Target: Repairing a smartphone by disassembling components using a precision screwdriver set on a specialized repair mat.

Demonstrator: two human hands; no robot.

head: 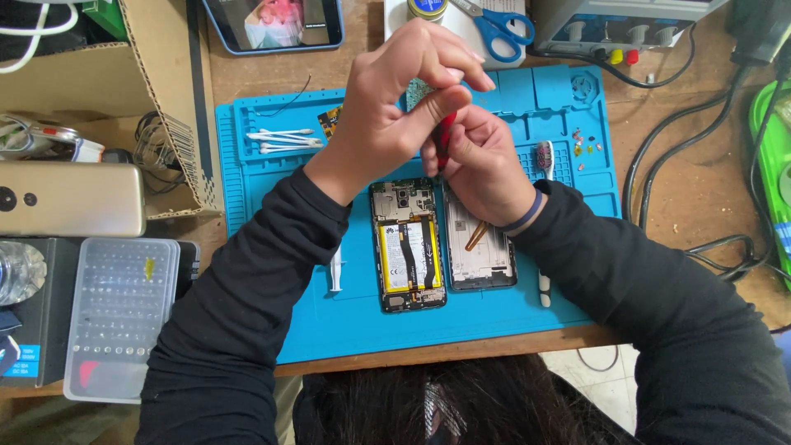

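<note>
both hands meet above the opened phone (410, 244) — right hand (484, 163) fingers closed round a red screwdriver (445, 136), left hand (394, 103) fingers pinching its top.

Two opened phones (410, 245) (480, 247) are being counted on one blue mat (346, 313) (alongside four cotton swabs (284, 140)), one scissors (494, 25), one bit case (119, 317).

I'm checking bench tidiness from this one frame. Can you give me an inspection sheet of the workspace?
Surface: blue repair mat on a wooden table.
Job's things: opened phone, battery showing; second phone shell; red screwdriver.
Clutter: cotton swabs, scissors, bit case, cardboard box.
Hands: left hand and right hand both on the screwdriver.
Cables: black cables at right.
Surroundings: tablet above the mat.
</note>
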